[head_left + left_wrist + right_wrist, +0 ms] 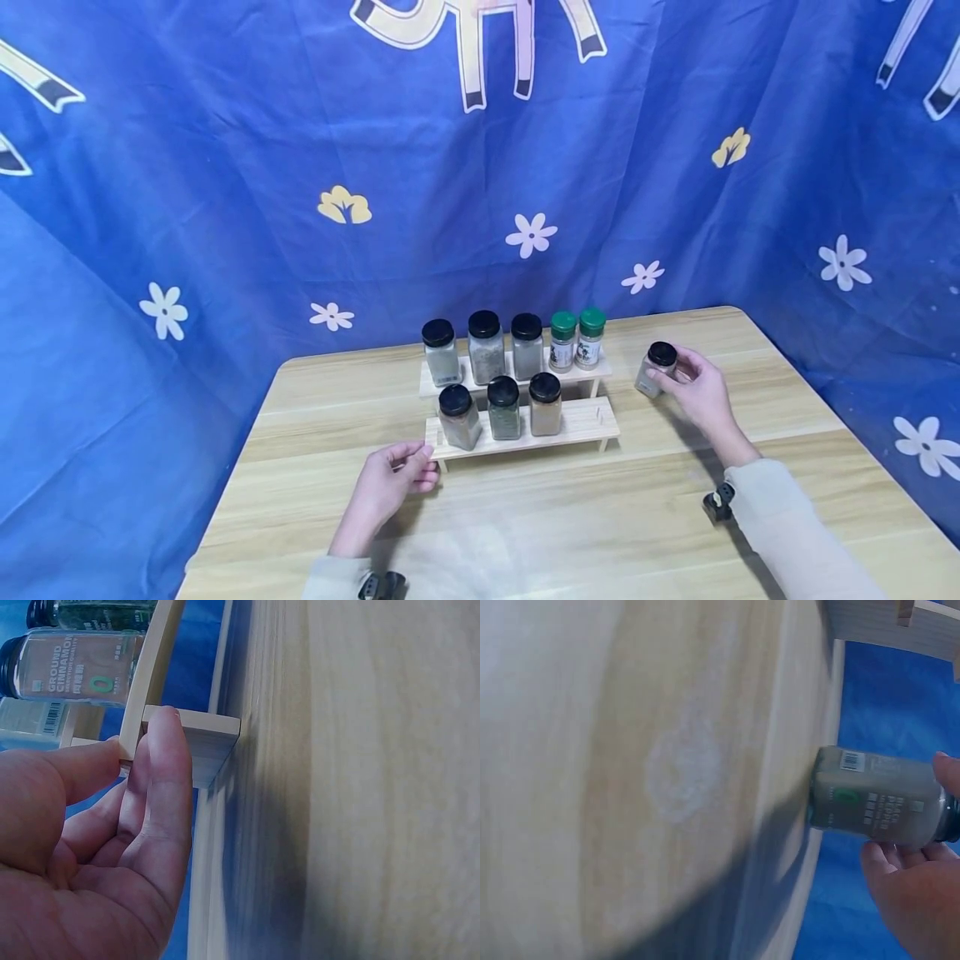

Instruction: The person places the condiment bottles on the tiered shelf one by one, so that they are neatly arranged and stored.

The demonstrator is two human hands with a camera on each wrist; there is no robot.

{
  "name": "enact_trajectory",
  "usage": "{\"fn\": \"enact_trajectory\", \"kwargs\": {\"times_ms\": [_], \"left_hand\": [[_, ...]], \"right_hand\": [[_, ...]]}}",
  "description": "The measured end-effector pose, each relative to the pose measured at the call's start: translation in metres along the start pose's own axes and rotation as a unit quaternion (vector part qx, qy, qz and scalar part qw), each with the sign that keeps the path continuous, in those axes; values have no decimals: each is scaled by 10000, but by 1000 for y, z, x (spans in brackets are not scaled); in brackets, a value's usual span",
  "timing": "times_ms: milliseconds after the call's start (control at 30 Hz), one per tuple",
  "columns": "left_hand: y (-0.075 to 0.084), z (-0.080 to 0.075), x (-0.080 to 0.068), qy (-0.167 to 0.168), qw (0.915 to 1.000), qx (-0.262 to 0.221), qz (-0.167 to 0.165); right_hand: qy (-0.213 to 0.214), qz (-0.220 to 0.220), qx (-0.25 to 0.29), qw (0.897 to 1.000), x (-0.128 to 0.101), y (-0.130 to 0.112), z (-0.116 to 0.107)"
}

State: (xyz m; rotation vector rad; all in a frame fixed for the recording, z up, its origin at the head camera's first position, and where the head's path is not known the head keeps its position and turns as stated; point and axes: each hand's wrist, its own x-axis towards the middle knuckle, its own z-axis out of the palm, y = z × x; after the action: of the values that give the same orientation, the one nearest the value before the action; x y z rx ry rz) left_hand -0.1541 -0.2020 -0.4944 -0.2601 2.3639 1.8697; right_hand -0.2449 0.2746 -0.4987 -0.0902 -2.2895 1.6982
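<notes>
At the left end of the lower step of a pale wooden spice rack (579, 423), my left hand (390, 482) pinches the board between thumb and fingers. My right hand (703, 393) holds a black-lidded jar of black pepper (877, 796) upright, right of the rack, its base close to the table. On the lower step stand three black-lidded jars; the leftmost is a ground cinnamon jar (79, 666). Behind them, the upper step (472, 375) carries three more black-lidded jars and two green-lidded shakers (588, 340).
The rack stands near the back of a light wood table (525, 521). A blue cloth (420, 167) with white flowers and animal figures hangs behind and beside the table. Each wrist wears a small black camera, one of them the right wrist camera (718, 502).
</notes>
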Motion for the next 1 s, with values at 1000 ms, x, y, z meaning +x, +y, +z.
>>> {"fn": "enact_trajectory", "kwargs": {"times_ms": [1000], "left_hand": [[1, 0, 0, -15, 9999, -96, -34]], "right_hand": [[-458, -305, -299, 9980, -15, -42, -10]]}}
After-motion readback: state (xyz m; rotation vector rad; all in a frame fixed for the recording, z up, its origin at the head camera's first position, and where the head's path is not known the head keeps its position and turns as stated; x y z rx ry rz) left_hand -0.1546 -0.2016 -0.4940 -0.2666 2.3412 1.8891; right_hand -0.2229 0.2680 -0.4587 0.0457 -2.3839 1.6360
